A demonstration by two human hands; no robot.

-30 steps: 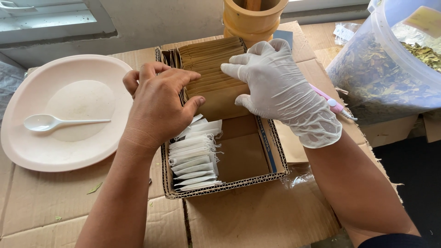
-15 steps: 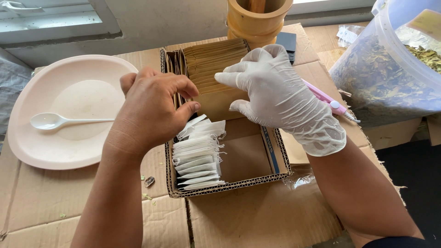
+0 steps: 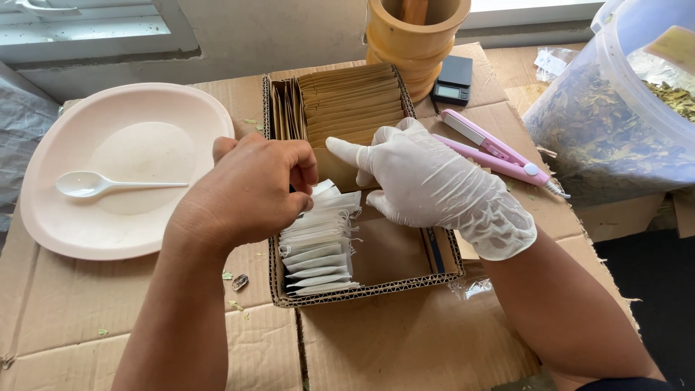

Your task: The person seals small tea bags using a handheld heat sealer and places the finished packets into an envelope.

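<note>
Here, white sachets (image 3: 318,242) on edge, row running front-to-back.

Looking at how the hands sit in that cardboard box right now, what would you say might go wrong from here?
1. The bare left hand pinches at the row of white sachets, which lean loosely; a tug might tip or scatter them.
2. The gloved right hand presses the brown packets packed upright; some could slip or bend.
3. The shallow cardboard box sits across a seam between cardboard sheets, so it may shift.
</note>
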